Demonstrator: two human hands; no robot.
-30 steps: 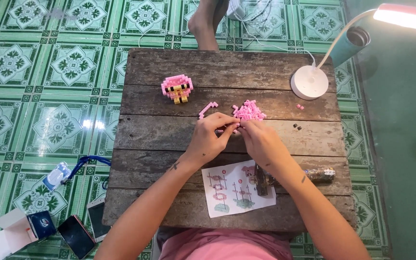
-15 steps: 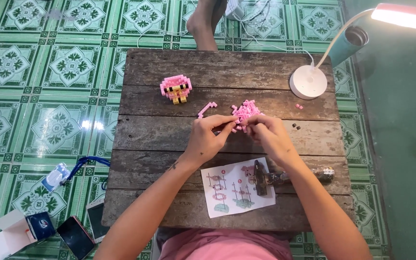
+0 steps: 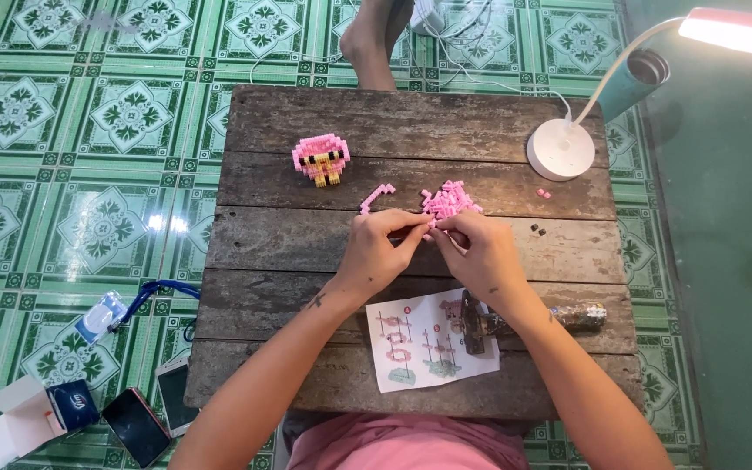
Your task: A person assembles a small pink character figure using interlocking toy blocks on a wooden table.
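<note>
left hand (image 3: 376,252) and right hand (image 3: 479,252) pinch tiny pink bricks (image 3: 431,228) | loose pile (image 3: 451,200) just beyond fingertips | risk: a nudge scatters it

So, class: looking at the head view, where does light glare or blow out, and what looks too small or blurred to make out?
Head view: the lamp head is blown out white at top right; glare patches shine on the floor tiles left of the table; the bricks by the left hand and right hand are too small to tell apart; the sheet drawings are unclear.
</note>
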